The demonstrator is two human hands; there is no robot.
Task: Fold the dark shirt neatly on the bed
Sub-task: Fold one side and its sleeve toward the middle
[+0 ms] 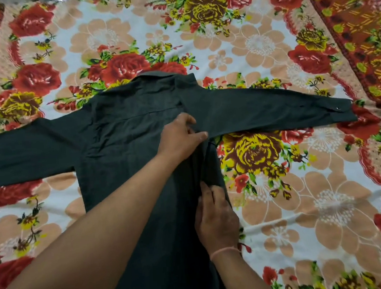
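The dark shirt (126,136) lies back-up on the floral bedsheet (282,193), collar at the far end, both sleeves spread left and right. The left hand (179,138) pinches fabric at the right armpit; the right hand (216,218) pinches the right side edge nearer.

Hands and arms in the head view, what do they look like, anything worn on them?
Both forearms are bare, with no sleeves showing. The right hand has a thin pinkish thread band around its wrist. The left hand shows no ring, watch or band. No gloves cover either hand.
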